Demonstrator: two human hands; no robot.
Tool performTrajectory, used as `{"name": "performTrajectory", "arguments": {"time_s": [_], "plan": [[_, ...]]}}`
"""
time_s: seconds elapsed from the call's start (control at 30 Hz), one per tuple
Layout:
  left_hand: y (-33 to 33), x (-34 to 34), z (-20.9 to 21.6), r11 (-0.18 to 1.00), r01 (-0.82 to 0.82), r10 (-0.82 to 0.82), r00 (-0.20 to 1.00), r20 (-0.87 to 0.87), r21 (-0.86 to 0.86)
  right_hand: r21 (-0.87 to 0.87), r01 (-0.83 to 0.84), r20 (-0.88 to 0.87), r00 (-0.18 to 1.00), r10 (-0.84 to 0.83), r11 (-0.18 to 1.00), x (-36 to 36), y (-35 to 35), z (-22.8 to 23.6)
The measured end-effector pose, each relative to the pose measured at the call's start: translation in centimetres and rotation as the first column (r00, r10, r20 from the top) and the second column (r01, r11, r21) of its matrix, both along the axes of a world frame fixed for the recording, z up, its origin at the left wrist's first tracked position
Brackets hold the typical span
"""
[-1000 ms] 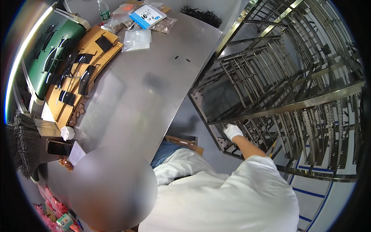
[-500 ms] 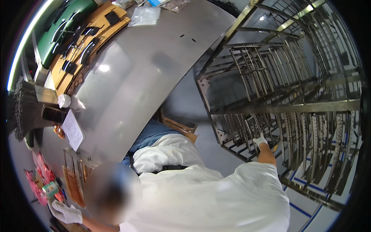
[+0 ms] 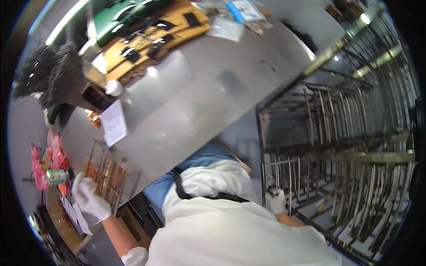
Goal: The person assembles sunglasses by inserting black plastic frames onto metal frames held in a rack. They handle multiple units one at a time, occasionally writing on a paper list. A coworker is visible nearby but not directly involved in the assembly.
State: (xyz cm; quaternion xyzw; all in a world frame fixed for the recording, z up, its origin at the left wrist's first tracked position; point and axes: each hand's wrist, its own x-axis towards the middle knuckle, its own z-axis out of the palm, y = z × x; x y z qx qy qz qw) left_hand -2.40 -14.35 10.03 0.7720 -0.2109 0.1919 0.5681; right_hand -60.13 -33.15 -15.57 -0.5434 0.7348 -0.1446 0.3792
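My left hand [image 3: 92, 198], in a white glove, is raised beside a wire rack holding rows of copper-coloured pieces [image 3: 108, 177] at the table's left end. Its fingers look extended and nothing shows in them, though motion softens the outline. On the other side, my white-gloved right hand [image 3: 277, 202] is closed around the lower part of a thin-barred metal frame [image 3: 284, 170]. That frame stands upright at the near-left side of a large metal rack cart [image 3: 341, 156]. My fingertips there are partly hidden.
A grey metal table [image 3: 177, 106] stretches ahead, bearing a written sheet [image 3: 113, 123], a brown board with black parts [image 3: 177, 26] and clear bags [image 3: 226, 29]. Pink bags [image 3: 55, 148] and a green-and-white box [image 3: 57, 177] lie far left. Long metal bars fill the cart.
The view has turned, shifting the table and cart rightward. My left hand has come up toward the rack of copper-coloured pieces. My right hand has moved left, closer to my body, with the thin-barred frame.
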Motion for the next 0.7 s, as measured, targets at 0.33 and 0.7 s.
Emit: {"name": "performTrajectory", "arguments": {"time_s": [0.33, 0.7], "plan": [[-17.4, -6.4, 0.4, 0.345, 0.819, -0.869, 0.463, -0.173, 0.458, -0.37, -0.384, 0.435, 0.733, 0.523, 0.846, 24.0, -13.7, 25.8], [-17.8, -0.1, -0.3, 0.592, 0.586, -0.681, 0.731, -0.046, 0.553, -0.566, -0.579, 0.354, 0.473, 0.807, 0.587, 44.9, -35.0, 25.9]]}}
